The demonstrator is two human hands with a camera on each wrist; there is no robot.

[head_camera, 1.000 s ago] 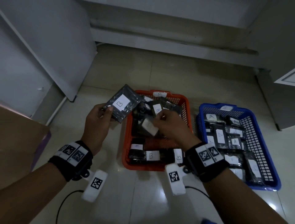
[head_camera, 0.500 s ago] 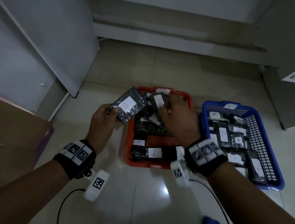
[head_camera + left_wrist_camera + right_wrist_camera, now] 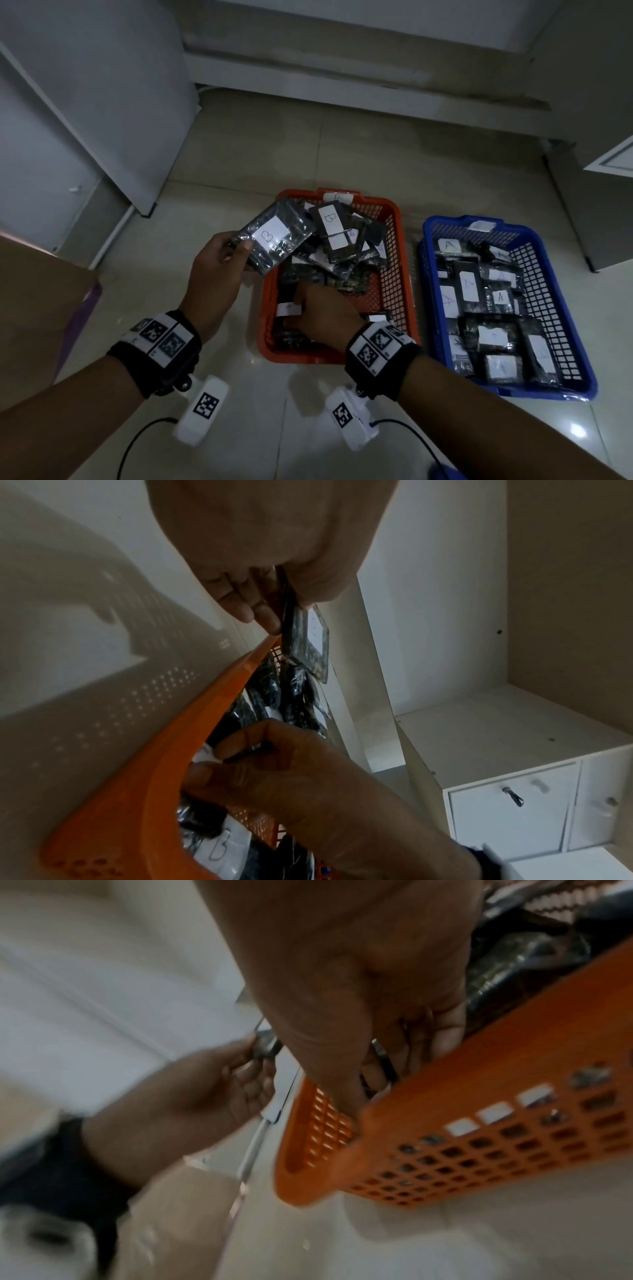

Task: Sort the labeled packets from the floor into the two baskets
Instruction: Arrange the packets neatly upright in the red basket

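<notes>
Your two baskets sit side by side on the pale tiled floor (image 3: 342,144). The blue basket (image 3: 561,308) is on the right, full of dark packets whose white stickers read A. The orange basket (image 3: 397,274) stands just left of it, apart from it, heaped with dark packets marked B; one B packet (image 3: 330,226) lies tilted on top of the far heap.

Your left hand (image 3: 215,274) is raised over the orange basket's left rim, thumb and fingers pinched on the near corner of a shiny dark packet (image 3: 274,236). Its white sticker, marked B, faces up, and the packet is in the air, partly over the basket's far left corner.

Your right hand (image 3: 322,318) is down inside the near end of the orange basket, fingers curled in among the packets beside a small white sticker (image 3: 287,309). The left wrist view shows thumb and forefinger closed together there, but you cannot tell which packet they grip.

A white cabinet (image 3: 96,102) stands at far left, a brown box (image 3: 37,308) near your left forearm.
</notes>
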